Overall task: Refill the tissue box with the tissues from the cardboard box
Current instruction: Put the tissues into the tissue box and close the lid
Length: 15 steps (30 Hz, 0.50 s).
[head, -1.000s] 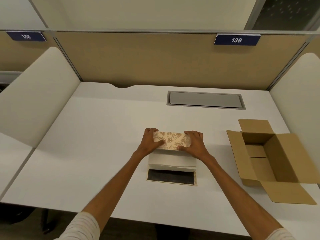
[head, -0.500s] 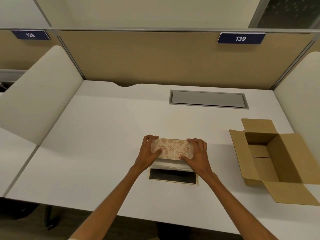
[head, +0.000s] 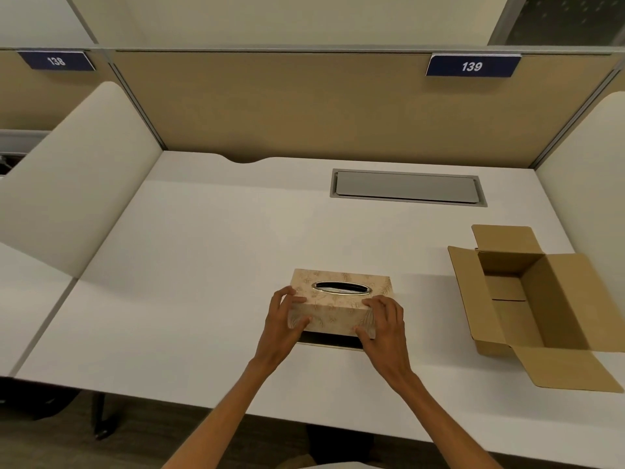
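Note:
A beige floral tissue box (head: 338, 301) with an oval metal-rimmed slot on top stands near the front middle of the white desk (head: 203, 265). My left hand (head: 285, 319) grips its near left corner and my right hand (head: 380, 321) grips its near right corner. A dark base plate (head: 329, 341) shows as a thin strip under the box's front edge. No tissues show through the slot or below the box. The brown cardboard box (head: 527, 299) lies open at the right, its flaps spread and its inside bare.
A grey cable hatch (head: 407, 187) is set in the desk at the back right. Tan partition panels with number plates 138 and 139 close off the back. Curved white side dividers (head: 77, 177) stand left and right. The desk's front edge is close below my wrists.
The box cover has come down over the white tissue stack, which no longer shows. The cover's top with the oval slot now faces up, and only a strip of the dark base remains visible.

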Available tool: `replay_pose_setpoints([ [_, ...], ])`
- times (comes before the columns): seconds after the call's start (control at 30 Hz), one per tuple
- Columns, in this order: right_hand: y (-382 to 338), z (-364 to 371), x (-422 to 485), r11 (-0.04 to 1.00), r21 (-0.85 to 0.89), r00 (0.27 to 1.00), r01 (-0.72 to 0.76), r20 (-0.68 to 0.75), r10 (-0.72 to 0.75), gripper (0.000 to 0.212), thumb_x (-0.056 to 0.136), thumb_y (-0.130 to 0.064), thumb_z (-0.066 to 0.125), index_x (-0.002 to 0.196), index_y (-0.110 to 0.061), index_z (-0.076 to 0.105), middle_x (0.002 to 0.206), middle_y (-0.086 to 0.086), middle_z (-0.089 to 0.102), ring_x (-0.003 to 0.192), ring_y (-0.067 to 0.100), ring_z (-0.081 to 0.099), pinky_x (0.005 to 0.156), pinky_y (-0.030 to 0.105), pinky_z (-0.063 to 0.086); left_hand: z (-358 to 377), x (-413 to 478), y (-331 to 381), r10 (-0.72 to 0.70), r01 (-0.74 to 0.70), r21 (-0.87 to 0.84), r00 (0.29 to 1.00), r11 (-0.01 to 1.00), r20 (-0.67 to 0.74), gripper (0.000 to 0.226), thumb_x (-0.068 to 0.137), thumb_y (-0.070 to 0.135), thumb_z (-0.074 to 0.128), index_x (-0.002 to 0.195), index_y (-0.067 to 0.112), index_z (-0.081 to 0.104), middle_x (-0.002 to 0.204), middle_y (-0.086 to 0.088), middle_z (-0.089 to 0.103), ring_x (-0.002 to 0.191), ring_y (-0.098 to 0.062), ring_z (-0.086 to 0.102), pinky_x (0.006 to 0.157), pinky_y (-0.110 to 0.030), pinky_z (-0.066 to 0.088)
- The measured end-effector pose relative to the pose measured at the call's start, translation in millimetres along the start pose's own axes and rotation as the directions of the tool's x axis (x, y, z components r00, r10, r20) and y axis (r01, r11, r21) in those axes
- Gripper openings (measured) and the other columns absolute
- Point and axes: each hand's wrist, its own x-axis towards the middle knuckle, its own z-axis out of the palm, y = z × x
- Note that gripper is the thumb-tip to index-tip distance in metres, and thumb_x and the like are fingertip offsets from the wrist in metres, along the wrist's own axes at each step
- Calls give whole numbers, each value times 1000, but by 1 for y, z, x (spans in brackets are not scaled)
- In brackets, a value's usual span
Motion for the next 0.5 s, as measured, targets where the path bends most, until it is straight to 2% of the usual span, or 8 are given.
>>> replay_pose_setpoints([
  [0.1, 3, 6, -11, 1000, -25, 1000, -3, 2, 3, 60, 76, -14, 76, 130, -20, 50, 135, 3, 45, 130, 20, 38, 106, 42, 44, 1, -11, -4, 7, -7, 21, 1000, 1000, 17, 42, 89, 22, 71, 126, 24, 51, 141, 19, 35, 129, 13, 38, 93, 4, 42],
  [0.2, 7, 10, -20, 999, -49, 1000, -3, 12, 4, 65, 75, -15, 78, 132, -22, 47, 139, 2, 43, 133, 20, 36, 108, 39, 41, 3, -19, -7, -15, 13, 60, 999, 998, 34, 52, 89, 19, 71, 135, 19, 47, 150, 12, 37, 134, 2, 39, 103, -1, 39],
  [0.3, 9, 13, -26, 997, -78, 1000, -5, 25, 7, 66, 75, -16, 79, 133, -23, 47, 139, 2, 44, 133, 19, 34, 107, 37, 40, 5, -27, -9, -59, 55, 75, 997, 996, 43, 64, 90, 19, 71, 146, 17, 40, 158, 9, 35, 140, -2, 38, 112, -18, 40],
  [0.37, 8, 14, -27, 996, -87, 999, -23, 24, 25, 64, 75, -15, 80, 131, -21, 50, 138, 3, 46, 132, 19, 36, 105, 39, 43, 7, -32, -10, -74, 70, 88, 996, 994, 46, 69, 90, 19, 71, 150, 21, 36, 160, 7, 32, 142, -8, 38, 113, -24, 40],
  [0.5, 6, 16, -31, 992, -121, 999, -32, 25, 35, 59, 76, -11, 78, 129, -17, 54, 136, 7, 49, 130, 21, 37, 103, 42, 46, 11, -38, -10, -15, 2, 212, 998, 977, 61, 68, 92, 17, 68, 152, 20, 36, 163, 3, 26, 151, -12, 25, 114, -24, 31],
])
